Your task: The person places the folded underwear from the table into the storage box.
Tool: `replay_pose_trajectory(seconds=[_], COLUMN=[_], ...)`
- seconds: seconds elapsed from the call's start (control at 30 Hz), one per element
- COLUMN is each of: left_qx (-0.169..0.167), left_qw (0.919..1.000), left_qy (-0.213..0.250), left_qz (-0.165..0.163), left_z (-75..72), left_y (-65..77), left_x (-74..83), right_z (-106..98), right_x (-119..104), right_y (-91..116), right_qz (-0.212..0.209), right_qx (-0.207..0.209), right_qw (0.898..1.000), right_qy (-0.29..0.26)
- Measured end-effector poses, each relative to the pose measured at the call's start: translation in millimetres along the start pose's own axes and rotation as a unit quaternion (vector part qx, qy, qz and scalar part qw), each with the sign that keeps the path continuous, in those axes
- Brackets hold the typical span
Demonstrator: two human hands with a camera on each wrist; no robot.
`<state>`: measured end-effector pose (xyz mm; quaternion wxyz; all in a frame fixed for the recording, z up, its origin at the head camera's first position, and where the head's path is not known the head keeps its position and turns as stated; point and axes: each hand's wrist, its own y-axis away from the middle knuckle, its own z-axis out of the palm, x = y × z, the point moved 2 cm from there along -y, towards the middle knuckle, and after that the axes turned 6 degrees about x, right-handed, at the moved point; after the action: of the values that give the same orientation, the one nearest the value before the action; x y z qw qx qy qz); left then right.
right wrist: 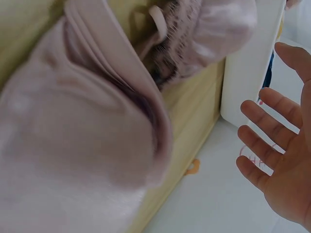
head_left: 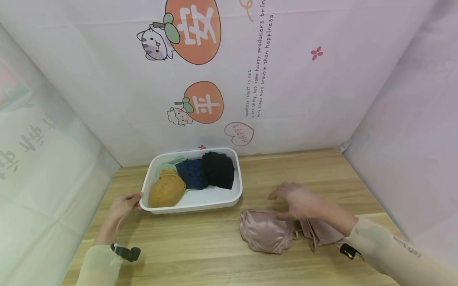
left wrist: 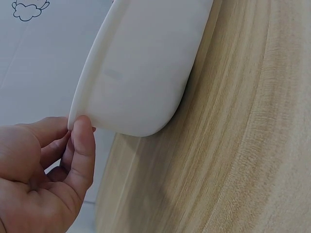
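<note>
My left hand (head_left: 125, 204) pinches the left end of a white plastic bin (head_left: 193, 207) between thumb and fingers. In the left wrist view, the thumb presses the outside of the bin's rim (left wrist: 80, 97). Over the table's right half, my right hand (head_left: 297, 200) is spread above a pink satin bra (head_left: 262, 232) with lace trim. Beside the bra lies a folded pink satin garment (head_left: 323, 232), partly hidden under the right wrist. In the right wrist view, the fingers are apart with nothing between them, and the pink garment (right wrist: 82, 131) fills the left side.
Inside the bin sit a mustard garment (head_left: 166, 191), a navy one (head_left: 193, 174), a black one (head_left: 219, 171) and a pale green one (head_left: 173, 163). The wooden table (head_left: 186, 246) is bounded by printed white cloth walls (head_left: 286, 99) at the back and sides.
</note>
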<state>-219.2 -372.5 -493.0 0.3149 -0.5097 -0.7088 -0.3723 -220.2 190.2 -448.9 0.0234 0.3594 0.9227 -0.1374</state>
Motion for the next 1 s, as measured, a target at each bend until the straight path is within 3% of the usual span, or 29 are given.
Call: replay_pose_trajectory(seconds=[0.33,1.0], left_qx=[0.001,0.002], left_qw=[1.0000,0.9999], left_qy=[-0.008,-0.016], left_qz=[0.001,0.005], left_z=[-1.0,-0.1], left_y=[-0.1,1.5], left_x=[0.5,0.8], right_z=[15.4,39.7], right_x=[-4.0,-6.4], right_y=[13.2,27.5], right_qz=[0.028,0.059], right_qx=[-0.031,-0.085], right_qw=[0.999,0.994], right_qy=[-0.034,-0.035])
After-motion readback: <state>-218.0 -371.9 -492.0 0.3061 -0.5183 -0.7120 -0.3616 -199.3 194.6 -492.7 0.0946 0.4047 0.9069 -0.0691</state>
